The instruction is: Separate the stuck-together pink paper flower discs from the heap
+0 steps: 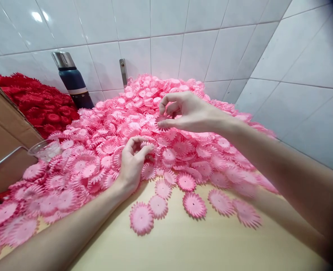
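A big heap of pink petal discs point(121, 116), scalloped at the rim and with a small hole in the middle, is piled against the wall. At the heap's front edge my left hand point(134, 160) is closed, pinching a pink petal disc point(147, 144) between thumb and fingers. Higher and further right, my right hand point(180, 111) hovers over the heap with thumb and forefinger closed on another pink petal disc point(162, 124), partly hidden by the fingers. Several loose discs, among them a darker pink one point(194, 205), lie flat on the table point(177, 244).
A dark blue bottle point(74, 81) with a metal cap stands behind the heap at left. Beside it are red petal discs point(39, 101), a cardboard box point(8, 131) and a clear plastic cup point(45, 149). A metal bracket point(123, 71) is fixed to the tiled wall point(169, 56).
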